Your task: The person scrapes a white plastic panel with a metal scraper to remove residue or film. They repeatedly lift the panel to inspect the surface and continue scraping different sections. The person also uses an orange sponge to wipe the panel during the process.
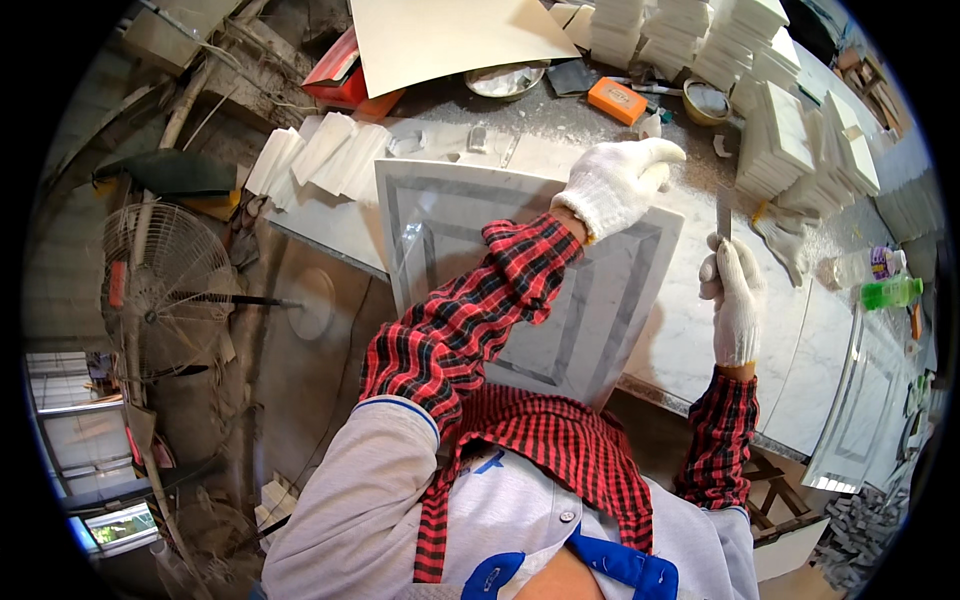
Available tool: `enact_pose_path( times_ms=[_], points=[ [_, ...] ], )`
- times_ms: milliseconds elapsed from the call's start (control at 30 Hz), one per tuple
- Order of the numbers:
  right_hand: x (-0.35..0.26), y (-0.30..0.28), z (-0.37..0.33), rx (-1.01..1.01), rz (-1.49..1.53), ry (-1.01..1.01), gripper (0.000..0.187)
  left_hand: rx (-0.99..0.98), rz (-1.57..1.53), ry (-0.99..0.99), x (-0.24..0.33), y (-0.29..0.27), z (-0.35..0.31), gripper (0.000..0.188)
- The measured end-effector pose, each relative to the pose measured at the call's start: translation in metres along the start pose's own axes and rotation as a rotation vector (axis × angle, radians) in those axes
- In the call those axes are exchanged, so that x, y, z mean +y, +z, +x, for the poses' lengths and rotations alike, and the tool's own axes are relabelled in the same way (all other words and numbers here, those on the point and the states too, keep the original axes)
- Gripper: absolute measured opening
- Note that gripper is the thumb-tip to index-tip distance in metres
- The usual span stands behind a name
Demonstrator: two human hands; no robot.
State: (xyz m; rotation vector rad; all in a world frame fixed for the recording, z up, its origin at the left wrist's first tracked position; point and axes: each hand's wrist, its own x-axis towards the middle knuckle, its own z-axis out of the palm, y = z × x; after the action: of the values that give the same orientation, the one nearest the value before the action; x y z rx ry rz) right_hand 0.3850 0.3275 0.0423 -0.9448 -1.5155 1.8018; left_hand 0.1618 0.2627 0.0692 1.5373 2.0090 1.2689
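A pale grey marble-look panel point(560, 330) with mitred dark border strips leans against the work table in front of me. My left hand point(620, 183), in a white knitted glove, is over its upper right edge. Its fingers are bent together, and anything between them is hidden. To the right, my right hand point(738, 300), also gloved, is closed round a thin, flat metal blade point(724, 215) that points upward. It is held above the white marble-look tabletop point(765, 350), apart from the panel. An empty white glove point(780, 240) lies beyond the blade.
Stacks of white tiles point(775, 145) stand at the back right; more tile pieces point(335, 155) lie at the left. An orange box point(617, 101) sits between two bowls point(505, 82). A green bottle point(890, 292) lies far right. A caged fan point(165, 290) stands left.
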Motion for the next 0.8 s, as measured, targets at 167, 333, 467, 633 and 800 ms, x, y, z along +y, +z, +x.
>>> enact_pose_path(
  times_ms=[167, 333, 467, 633, 800],
  points=[
    [-0.021, -0.027, 0.015, -0.098, -0.495, -0.226, 0.024, 0.159, 0.551, 0.279, -0.008, -0.014, -0.019, 0.022],
    [-0.068, -0.019, 0.049, -0.282, -0.990, -0.654, 0.020, 0.366, 0.542, 0.376, -0.028, -0.013, -0.052, 0.027],
    [-0.088, -0.001, 0.083, -0.500, -1.140, -0.686, 0.018, 0.283, 0.465, 0.379, -0.031, -0.005, -0.057, 0.027],
    [-0.081, 0.010, 0.111, -0.704, -1.183, -0.715, 0.019, 0.277, 0.406, 0.372, -0.038, -0.003, -0.056, 0.026],
    [-0.076, 0.009, 0.112, -0.713, -1.182, -0.630, 0.018, 0.266, 0.364, 0.322, -0.036, -0.003, -0.056, 0.024]
  ],
)
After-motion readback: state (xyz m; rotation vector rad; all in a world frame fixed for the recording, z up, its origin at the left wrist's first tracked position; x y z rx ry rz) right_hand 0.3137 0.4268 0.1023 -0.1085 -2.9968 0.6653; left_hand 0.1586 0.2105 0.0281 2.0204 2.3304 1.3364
